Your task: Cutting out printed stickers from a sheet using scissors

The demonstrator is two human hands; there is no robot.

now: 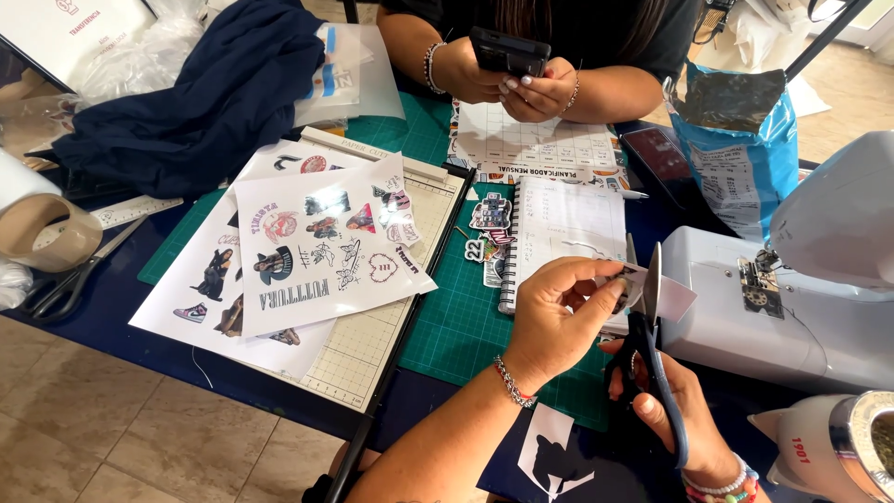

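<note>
My left hand [557,312] pinches a small piece of white sticker paper [672,296] at the right of the green cutting mat [466,317]. My right hand [672,402] grips dark-handled scissors [652,326], blades pointing up and meeting the paper's edge. Cut-out stickers [492,228] lie on the mat just beyond, beside a spiral notebook [563,224]. Printed sticker sheets [321,244] rest on a paper trimmer [410,261] to the left.
Across the table another person's hands [507,86] hold a dark phone over a planner sheet. A white sewing machine [792,307] stands at right, a blue bag [740,149] behind it. Navy cloth [196,93], a tape roll [42,228] and grey scissors [70,279] lie left.
</note>
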